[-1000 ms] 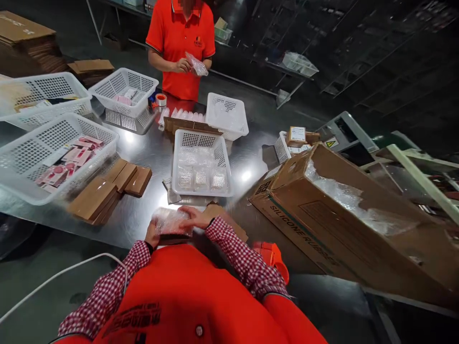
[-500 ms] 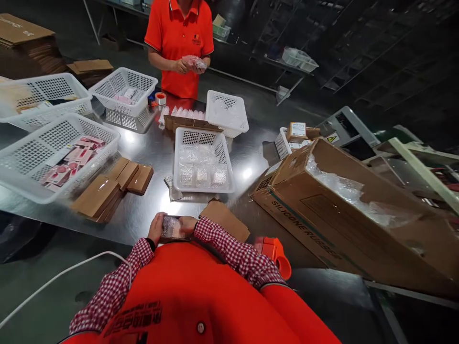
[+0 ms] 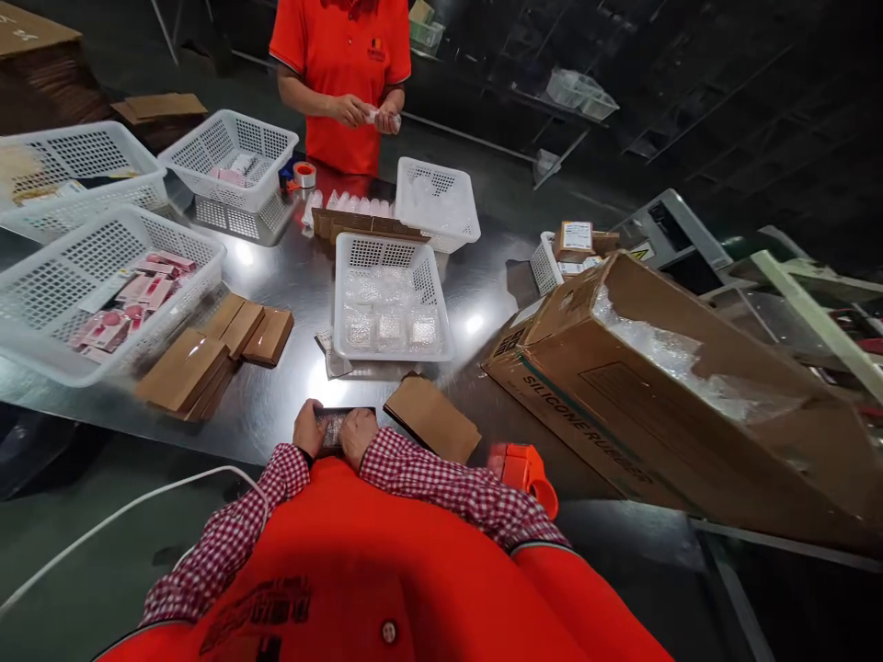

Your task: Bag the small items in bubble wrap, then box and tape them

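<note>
At the table's near edge, close to my body, a small open cardboard box (image 3: 332, 450) lies between my hands. A clear bubble-wrapped packet (image 3: 332, 428) shows inside it; what the wrap encloses is hard to make out. My left hand (image 3: 308, 428) grips the box's left end, thumb at the inner side. My right hand (image 3: 358, 436) is closed over the right end with bent fingers, covering that part of the box and packet. Just right of it lie flat cardboard pieces (image 3: 434, 418). Beyond my hands stands a white basket (image 3: 395, 353) of bubble-wrapped packets.
Folded brown boxes (image 3: 183, 372) lie left, by a white basket (image 3: 41, 276) of pink-and-white packages. A large carton (image 3: 586, 418) with bubble wrap stands right, near an orange tape dispenser (image 3: 528, 473). Across the metal table, a co-worker (image 3: 341, 83) handles a small wrapped thing.
My right hand has turned and curled over the box's right end, covering more of the bubble-wrapped packet. My left hand has shifted slightly right. The co-worker's hands hold their wrapped thing differently.
</note>
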